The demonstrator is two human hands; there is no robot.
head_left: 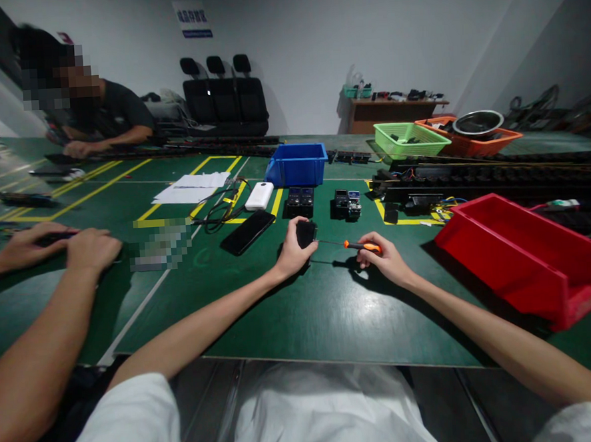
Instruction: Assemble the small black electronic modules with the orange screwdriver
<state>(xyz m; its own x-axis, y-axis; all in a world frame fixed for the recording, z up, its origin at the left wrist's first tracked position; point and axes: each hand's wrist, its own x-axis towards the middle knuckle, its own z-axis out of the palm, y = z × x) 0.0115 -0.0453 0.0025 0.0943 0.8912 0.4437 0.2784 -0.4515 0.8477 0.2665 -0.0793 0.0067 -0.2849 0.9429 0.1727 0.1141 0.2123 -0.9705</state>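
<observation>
My left hand [296,251] is closed around a small black box-shaped part [306,232], holding it just over the green table. In my right hand [385,262] is a screwdriver [362,246] with an orange and black handle. Its thin shaft points left, and the tip meets or nearly meets the right side of the black part; I cannot tell which. Beyond my hands stand similar black units [300,201], and to their right another pair of units [348,203] with exposed silvery parts. A black smartphone [249,233] lies left of my left hand.
A red bin [521,260] stands right of my right forearm. A blue bin [299,165], white power bank [258,196], cables [219,209] and papers [190,187] lie farther back. Long black assemblies [473,173] fill the back right. A co-worker's hands [90,250] work at left; another person sits beyond.
</observation>
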